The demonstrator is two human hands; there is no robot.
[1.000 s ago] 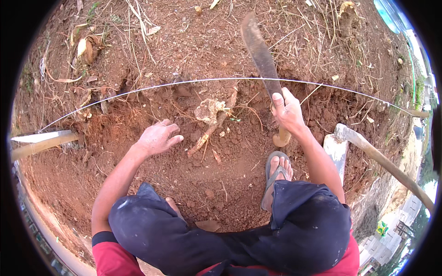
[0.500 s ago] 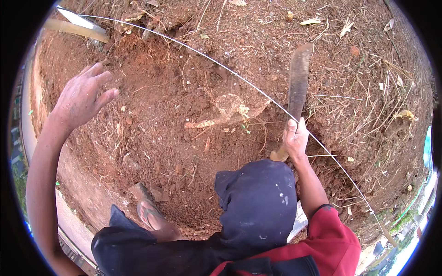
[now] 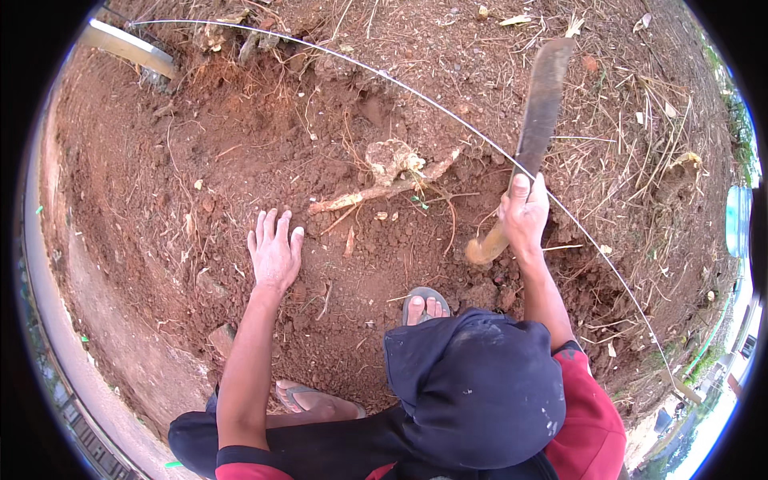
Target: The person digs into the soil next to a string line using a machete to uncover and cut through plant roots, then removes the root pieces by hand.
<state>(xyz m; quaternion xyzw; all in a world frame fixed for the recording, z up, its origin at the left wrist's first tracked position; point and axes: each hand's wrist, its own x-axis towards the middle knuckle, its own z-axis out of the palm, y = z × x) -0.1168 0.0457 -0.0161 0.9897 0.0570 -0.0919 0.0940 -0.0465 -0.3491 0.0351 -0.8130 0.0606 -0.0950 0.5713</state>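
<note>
My right hand (image 3: 525,214) is closed round the pale wooden handle of a machete (image 3: 541,108). Its wide dark blade points away from me and a little to the right, lying across a taut white string (image 3: 452,117). To the left, my left hand (image 3: 274,250) holds nothing; its fingers are spread and point away from me, over the reddish soil. Whether it touches the ground I cannot tell. Beyond and between my hands lies a pale, chopped root or stump (image 3: 392,164) with a long branch (image 3: 360,198) reaching left.
A wooden post or board (image 3: 132,50) stands at the far left, near the string's end. Dry straw and twigs (image 3: 640,172) litter the ground on the right. My sandalled foot (image 3: 424,306) is near the handle. A dug hollow (image 3: 372,112) lies beyond the root.
My left hand has come down and right, from the far left toward the root. The machete has shifted slightly right and away, still in my right hand. My body has risen or leaned back.
</note>
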